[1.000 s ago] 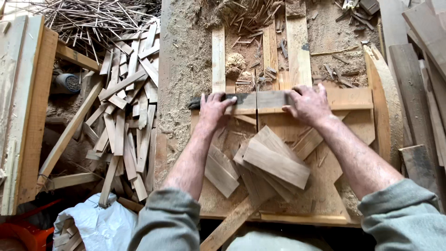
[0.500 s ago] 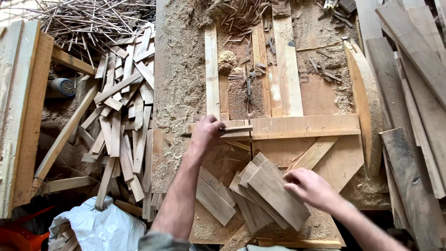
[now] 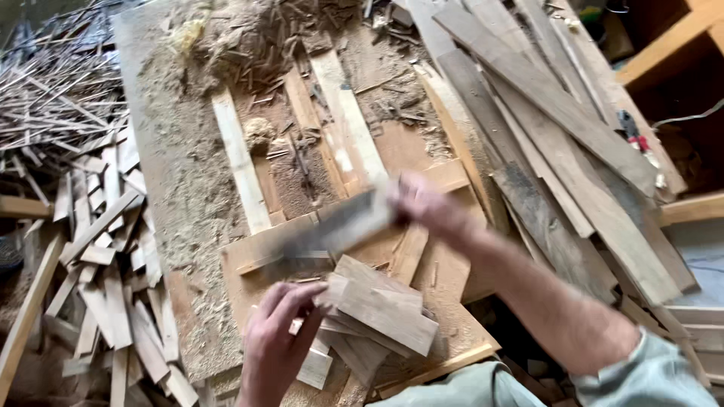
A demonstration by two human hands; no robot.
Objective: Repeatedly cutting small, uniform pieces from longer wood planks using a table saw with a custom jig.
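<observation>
My right hand (image 3: 424,202) is shut on one end of a long flat grey blade-like tool (image 3: 343,224), which is blurred by motion and lies slanted above the wooden work board (image 3: 249,260). Lower down, my left hand (image 3: 273,335) rests its fingertips on the left edge of a stack of short cut wood blocks (image 3: 385,313) lying on the board. Its fingers are curled against the top block. Upright slats (image 3: 240,162) are fixed on the board beyond the tool.
Sawdust and shavings (image 3: 177,151) cover the bench top. A heap of short thin slats (image 3: 105,286) lies at the left, with a bundle of thin sticks (image 3: 53,98) behind it. Long rough planks (image 3: 573,151) are stacked at the right.
My right hand has left the block stack and now holds the grey tool up at the board. My left hand has come down from the crossboard onto the blocks. The view has swung right.
</observation>
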